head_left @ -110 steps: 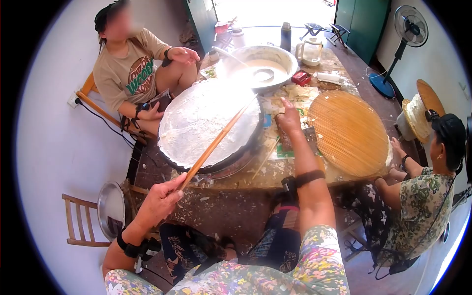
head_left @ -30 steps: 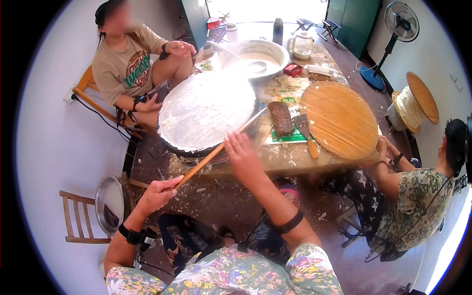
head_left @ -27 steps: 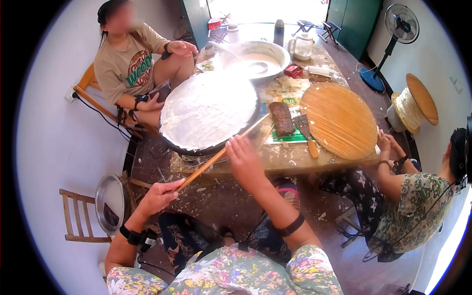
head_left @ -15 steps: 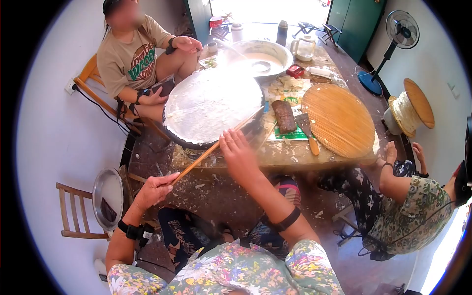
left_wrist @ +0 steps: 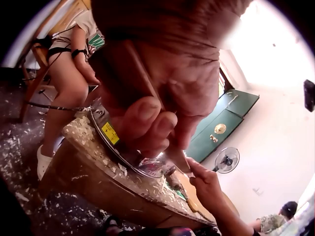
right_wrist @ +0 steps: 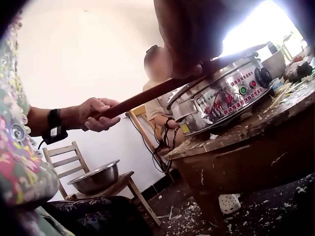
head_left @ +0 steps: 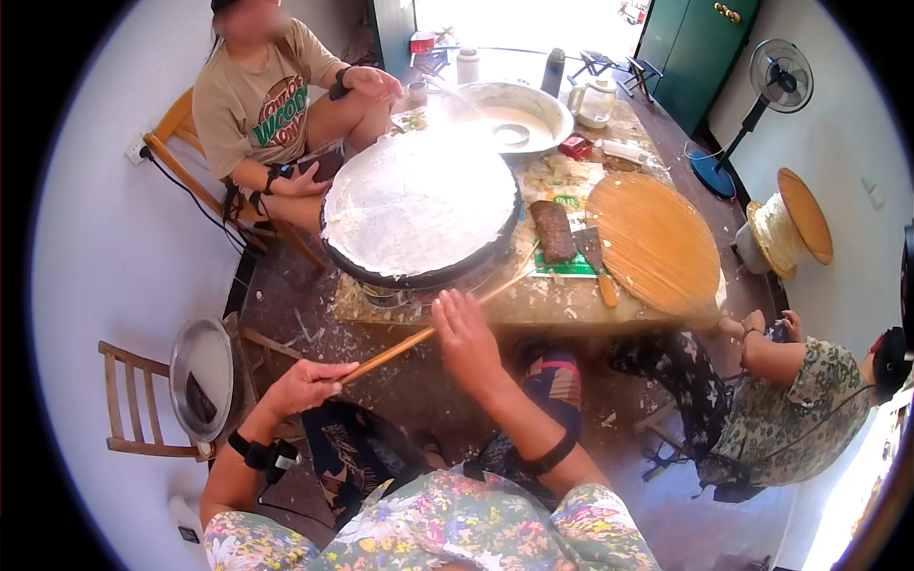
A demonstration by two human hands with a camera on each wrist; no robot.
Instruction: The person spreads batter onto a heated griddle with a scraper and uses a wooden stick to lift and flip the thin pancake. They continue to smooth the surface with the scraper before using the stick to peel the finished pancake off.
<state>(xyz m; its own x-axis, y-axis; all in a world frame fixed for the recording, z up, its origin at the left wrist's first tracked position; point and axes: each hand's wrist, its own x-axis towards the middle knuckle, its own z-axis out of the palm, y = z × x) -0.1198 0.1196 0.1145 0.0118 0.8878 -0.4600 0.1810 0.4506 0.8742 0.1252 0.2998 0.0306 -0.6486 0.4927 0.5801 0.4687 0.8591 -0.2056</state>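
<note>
In the head view my left hand (head_left: 307,385) grips the near end of a long wooden stick (head_left: 390,352), thumb and fingers curled round it. My right hand (head_left: 465,338) touches the stick further along, its fingers looking straight and close together. Beyond both hands, on the table, stands a round black-rimmed griddle with a thin white layer (head_left: 419,205) across its top. The stick slants from lower left to upper right, outside the griddle's near edge. The left wrist view shows the left fingers (left_wrist: 150,120) curled round the stick.
A large basin (head_left: 538,105) of pale liquid stands behind the griddle. Right of it lie a brown block (head_left: 552,231), a scraper (head_left: 592,255) and a round wooden board (head_left: 657,243). One person sits at left, another at right; a metal bowl (head_left: 219,371) rests on a chair.
The stick's far end has swung toward me, off the griddle's edge and over the table's front. Both hands stay on the stick, lower in the picture. The view has shifted slightly.
</note>
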